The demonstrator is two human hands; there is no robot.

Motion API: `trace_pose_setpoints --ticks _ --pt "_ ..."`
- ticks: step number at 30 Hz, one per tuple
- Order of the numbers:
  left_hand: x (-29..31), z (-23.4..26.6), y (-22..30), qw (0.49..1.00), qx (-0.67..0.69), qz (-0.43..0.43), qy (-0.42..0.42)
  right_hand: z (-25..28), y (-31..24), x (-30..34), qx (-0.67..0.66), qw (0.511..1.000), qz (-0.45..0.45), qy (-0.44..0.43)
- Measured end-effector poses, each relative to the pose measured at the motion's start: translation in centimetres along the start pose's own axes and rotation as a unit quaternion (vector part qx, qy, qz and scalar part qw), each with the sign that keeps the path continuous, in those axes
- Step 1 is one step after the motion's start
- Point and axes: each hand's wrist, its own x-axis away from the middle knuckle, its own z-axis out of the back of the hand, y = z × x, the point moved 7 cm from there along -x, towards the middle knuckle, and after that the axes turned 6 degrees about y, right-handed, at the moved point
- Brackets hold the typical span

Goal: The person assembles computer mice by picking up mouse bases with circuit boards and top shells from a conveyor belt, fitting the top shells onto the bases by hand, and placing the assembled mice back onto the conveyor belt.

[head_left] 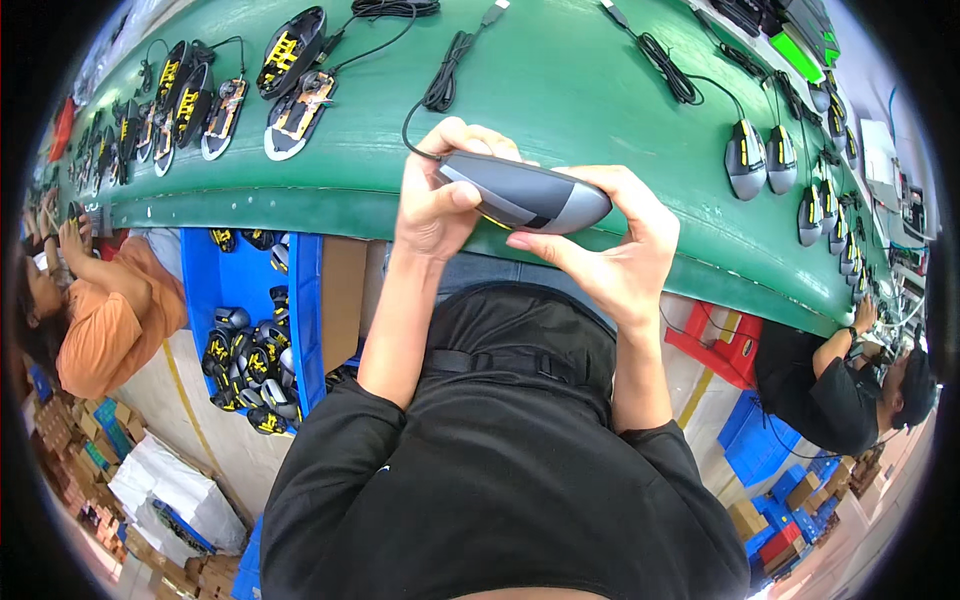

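Observation:
Both my hands hold a grey and black computer mouse (520, 188) above the near edge of the green bench. My left hand (437, 195) grips the end where the cable leaves, its thumb pressed on the side. At the rounded end, my right hand (625, 235) pinches the shell between thumb and fingers. A thin yellow line shows along the mouse's lower edge. From my left hand the black cable runs up to a tied cable bundle (447, 75) with a metal plug lying on the bench.
Opened mice with bare circuit boards (300, 112) lie along the left of the green bench (540, 95). Assembled mice (745, 160) line the right. A blue bin (308, 330) of mouse shells stands below left. A red stool (735, 345) is below right. People work at both sides.

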Motion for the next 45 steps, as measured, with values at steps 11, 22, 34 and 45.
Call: trace_pose_setpoints --ticks 11,22,34,45 --pt "0.5 1.4 -0.5 0.974 -0.159 0.063 0.146 0.0 1.9 -0.8 -0.041 0.982 -0.147 -0.114" --pt "-2.7 0.0 -4.1 0.919 -0.336 0.084 0.187 -1.4 10.2 0.5 -0.238 0.895 -0.371 0.070" --pt "-2.8 -0.3 -1.6 0.776 -0.600 0.008 0.194 0.7 9.3 0.2 0.135 0.952 -0.267 0.062" --pt "-13.7 1.2 -3.9 0.508 -0.848 -0.150 0.035 1.7 9.3 0.8 0.357 0.915 -0.109 0.154"
